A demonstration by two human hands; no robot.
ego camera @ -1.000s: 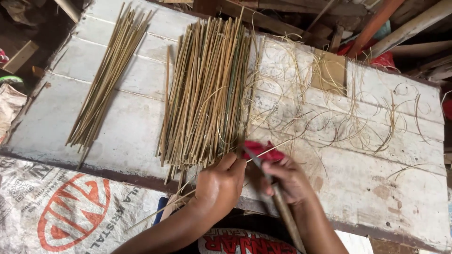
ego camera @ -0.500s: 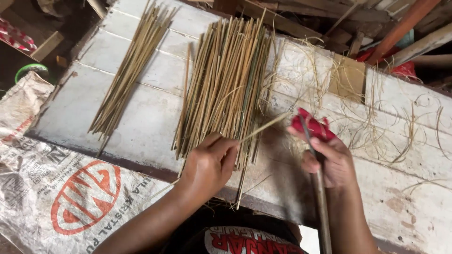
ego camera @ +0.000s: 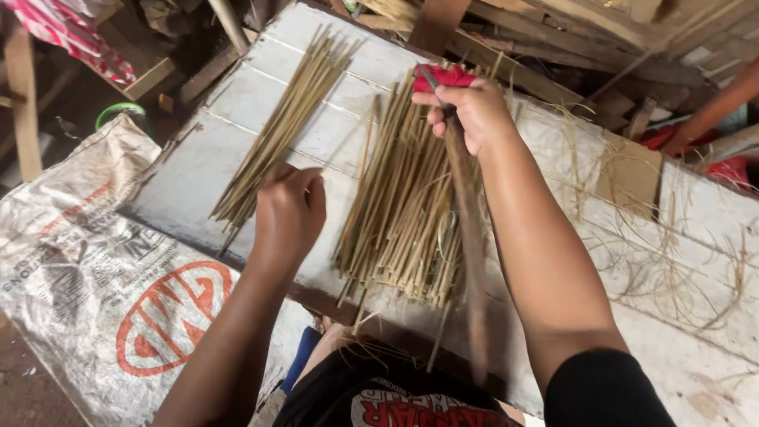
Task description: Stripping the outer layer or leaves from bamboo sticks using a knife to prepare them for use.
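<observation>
While her left hand (ego camera: 288, 212) pinches sticks from the thin bundle (ego camera: 281, 130), her right hand (ego camera: 466, 111) grips a red-wrapped blade (ego camera: 466, 229), ready for splitting.

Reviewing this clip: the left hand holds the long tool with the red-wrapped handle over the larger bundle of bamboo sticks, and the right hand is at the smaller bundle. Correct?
Not quite: the hands are swapped. The head view shows the right hand holding the tool with the red-wrapped handle over the larger bundle, while the left hand is at the smaller bundle.
</observation>
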